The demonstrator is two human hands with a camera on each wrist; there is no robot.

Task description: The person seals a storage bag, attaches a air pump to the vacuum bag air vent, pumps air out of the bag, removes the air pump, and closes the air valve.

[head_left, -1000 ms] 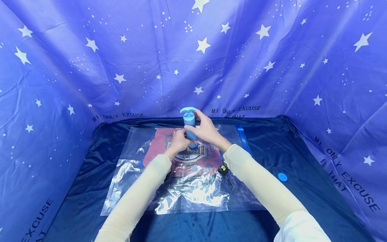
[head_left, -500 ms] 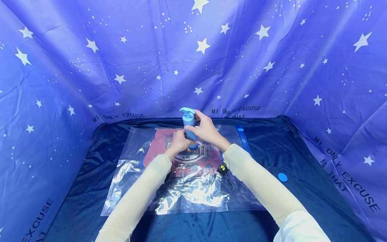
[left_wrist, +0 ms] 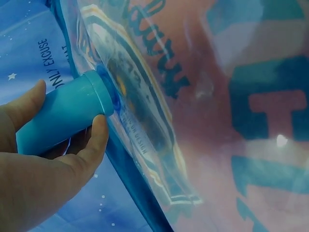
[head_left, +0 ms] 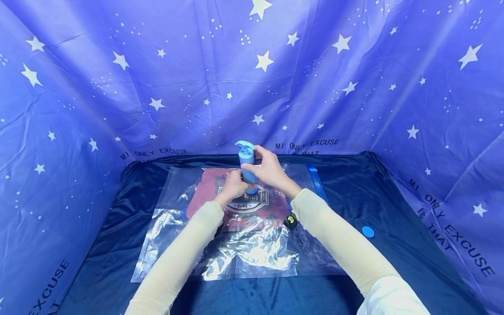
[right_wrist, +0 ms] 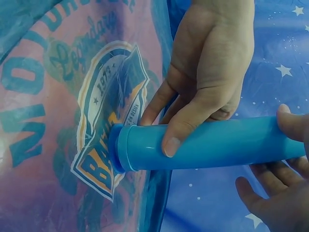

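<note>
A blue hand pump [head_left: 246,160] with a winged handle stands upright on a clear plastic storage bag [head_left: 252,264]. Its lower end meets a round blue valve [right_wrist: 116,147] in the bag's film. My left hand [head_left: 235,184] pinches the barrel low down, thumb on one side and fingertips near the bottom rim in the left wrist view. Higher up, my right hand [head_left: 271,169] holds the barrel, thumb in front and fingers reaching behind, below the handle. Inside the bag lies folded red printed cloth [head_left: 202,197] with a white-edged badge; the hands cover part of it.
A blue disc [head_left: 368,232] lies on the dark blue cloth to the right. A small black object with a yellow mark [head_left: 290,220] is by the right sleeve. The bag's blue zip edge [head_left: 316,181] runs along its right. Starry purple fabric [head_left: 204,65] hangs behind.
The pump's winged handle has turned: it spread sideways a second ago and now points obliquely. Both hands keep their places on the barrel; the view has shifted slightly.
</note>
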